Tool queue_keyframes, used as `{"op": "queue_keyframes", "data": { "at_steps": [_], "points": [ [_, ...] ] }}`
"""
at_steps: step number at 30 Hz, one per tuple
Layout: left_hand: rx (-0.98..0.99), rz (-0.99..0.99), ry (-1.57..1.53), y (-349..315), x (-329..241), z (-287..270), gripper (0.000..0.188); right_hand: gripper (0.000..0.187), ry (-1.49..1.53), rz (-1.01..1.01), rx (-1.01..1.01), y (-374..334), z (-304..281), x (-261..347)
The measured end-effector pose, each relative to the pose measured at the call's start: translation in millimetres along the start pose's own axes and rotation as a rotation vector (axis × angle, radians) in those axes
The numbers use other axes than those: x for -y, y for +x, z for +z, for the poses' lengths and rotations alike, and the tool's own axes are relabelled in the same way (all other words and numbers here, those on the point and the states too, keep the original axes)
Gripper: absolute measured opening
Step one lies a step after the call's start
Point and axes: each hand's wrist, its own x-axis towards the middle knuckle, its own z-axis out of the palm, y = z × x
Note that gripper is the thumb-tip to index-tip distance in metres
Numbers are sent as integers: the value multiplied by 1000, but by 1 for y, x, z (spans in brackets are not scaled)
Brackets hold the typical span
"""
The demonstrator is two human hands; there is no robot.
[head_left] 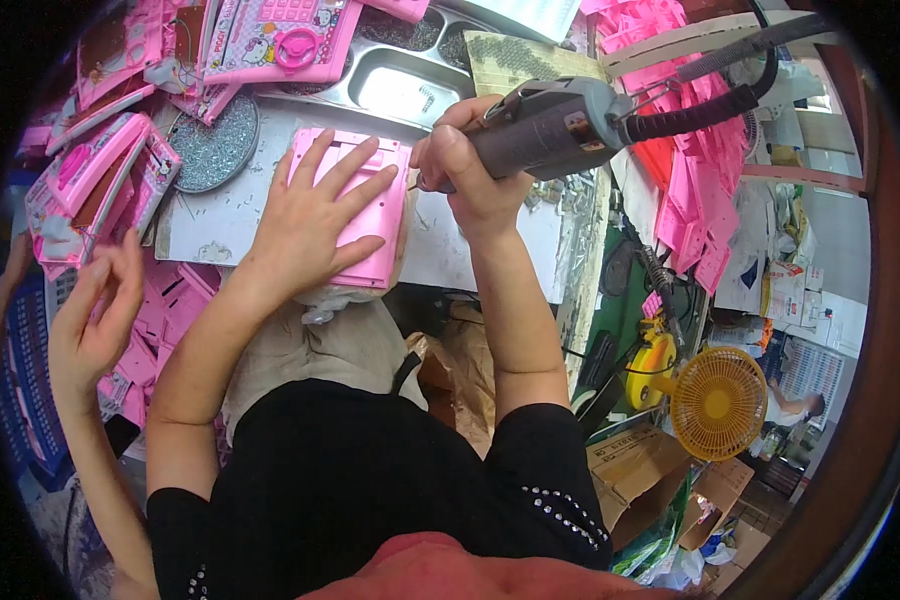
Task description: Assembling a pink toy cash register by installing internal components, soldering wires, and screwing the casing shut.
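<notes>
Power tool point(555, 135) fills right hand point(478, 170), grip curled closed; left hand point(310, 222) lies splayed on pink case point(376, 222).

At the near edge of the bench point(440, 245), the left hand point(315, 215) spreads over a pink casing point(375, 262); the right hand point(482, 180) grips a corded electric screwdriver point(545, 130) beside it. A round dish point(210, 187) stands toward the left edge, a compartmented steel tray point(390, 85) toward the far.

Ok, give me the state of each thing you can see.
Left hand: spread flat on the pink case.
Pink case: broad face up, partly covered.
Right hand: closed around the corded screwdriver.
Corded screwdriver: held tilted; running or not, unclear.
Yellow fan: spinning or stopped, cannot tell.
Cardboard box: open.
</notes>
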Motion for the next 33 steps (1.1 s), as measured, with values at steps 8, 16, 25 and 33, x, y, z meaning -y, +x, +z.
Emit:
{"op": "queue_keyframes", "data": {
  "at_steps": [8,16,25,33],
  "points": [
    [8,-36,11,-1,-6,0,72,22,61,-35,41,8,-3,-1],
    [9,-5,-25,-1,-1,-3,72,18,15,-24,96,2,-6,-7],
    [0,1,-30,-1,1,-1,73,19,-19,-55,102,5,-6,-7],
    [16,7,-19,-1,0,-2,75,18,-231,-117,93,3,-8,-20]
  ]
}}
